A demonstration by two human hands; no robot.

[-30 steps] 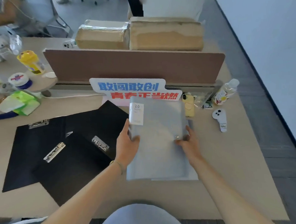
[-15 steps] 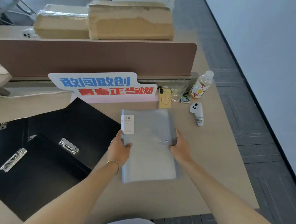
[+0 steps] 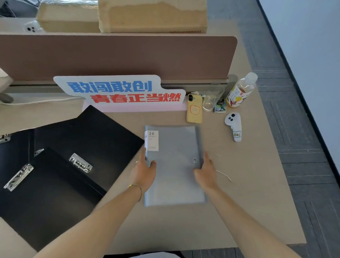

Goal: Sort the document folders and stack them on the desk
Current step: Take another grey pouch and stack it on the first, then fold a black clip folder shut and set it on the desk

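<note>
A translucent grey pocket folder [image 3: 174,167] with a white "20" label lies flat on the beige desk [image 3: 254,203], seemingly on top of a second like folder whose edge shows on the right. My left hand [image 3: 144,172] grips its left edge, thumb on top. My right hand [image 3: 204,173] holds its right edge near the snap button. To the left lie black clip folders [image 3: 51,191], open and overlapping, with metal clips showing.
A white sign [image 3: 117,92] with blue and red characters leans on the brown divider [image 3: 112,55]. A yellow phone [image 3: 194,108], a glass, a drink bottle [image 3: 241,90] and a white controller [image 3: 234,126] sit at the back right. Cardboard boxes stand behind the divider.
The grey folder has been lowered and set flat on the desk, squared between both hands. The view has swung right, so the black folders sit further left.
</note>
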